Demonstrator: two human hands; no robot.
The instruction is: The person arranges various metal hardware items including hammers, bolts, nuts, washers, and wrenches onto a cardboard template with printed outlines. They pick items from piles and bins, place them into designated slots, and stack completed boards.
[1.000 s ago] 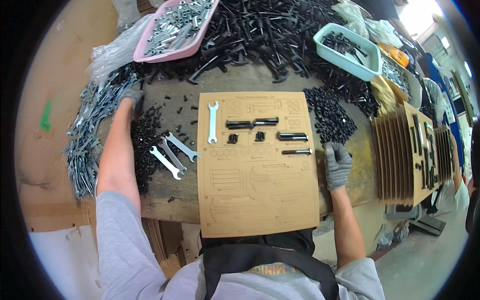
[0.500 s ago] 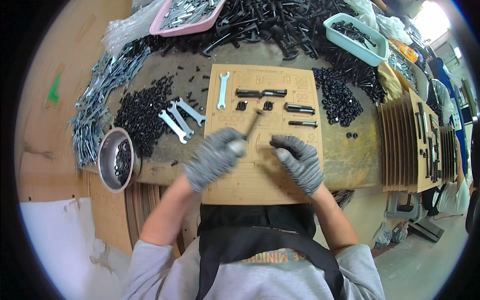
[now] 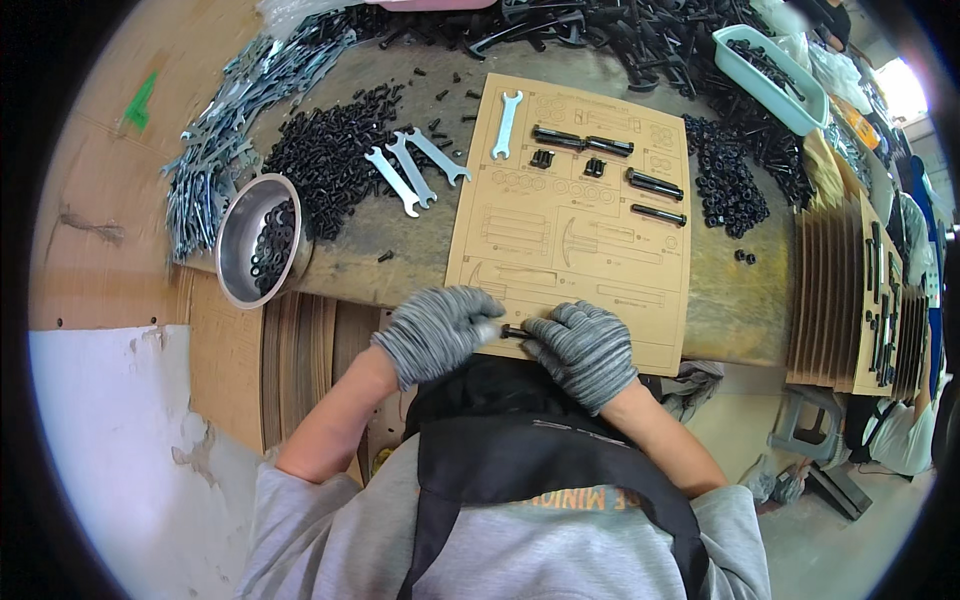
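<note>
A black bolt (image 3: 515, 332) lies lengthwise between my hands, low over the near edge of the brown cardboard board (image 3: 560, 290). My right hand (image 3: 583, 348), in a grey knit glove, is closed on the bolt's right part, which its fingers hide. Just left of the bolt's exposed end is my gloved left hand (image 3: 440, 330), thumb and forefinger apart. The board has printed outlines. On its upper half sit a silver open-end wrench (image 3: 507, 125), thick black bolts (image 3: 558, 138), small clusters of short black screws (image 3: 542, 159) and more long black bolts (image 3: 655, 184) at the right.
Left of the board lie three wrenches (image 3: 412, 170), a pile of black screws (image 3: 330, 150) and a steel bowl (image 3: 228, 240) of black washers. Black nuts (image 3: 728, 185) are heaped at the right, below a pale green tray (image 3: 765, 80). Upright cardboard boards (image 3: 825, 300) stand far right.
Both hands have come down to the board's near edge. The bolt, upright in my left hand before, now lies level in my right. The whole view has shifted, so the board appears higher and further right.
</note>
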